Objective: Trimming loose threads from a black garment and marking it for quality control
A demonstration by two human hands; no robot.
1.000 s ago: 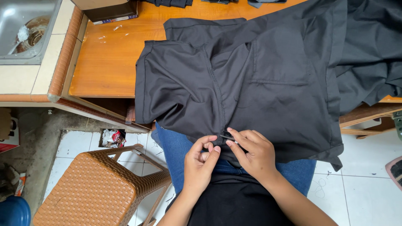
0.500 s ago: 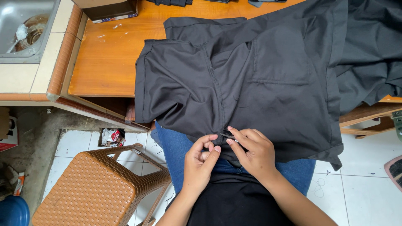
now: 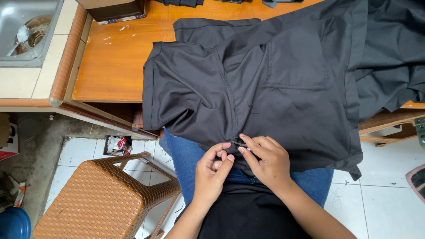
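At 6 o'clock, left hand [image 3: 212, 170] and right hand [image 3: 264, 160] both pinch the lower hem of black woven cotton garment [image 3: 265, 93] draped off wooden table [image 3: 115, 66]; loosened pinch likely drops hem.

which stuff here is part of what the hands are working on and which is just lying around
In hand: black shirt, pinched at its lower edge by left hand and right hand.
Lying about: wicker stool, steel sink, cardboard box, blue bucket.
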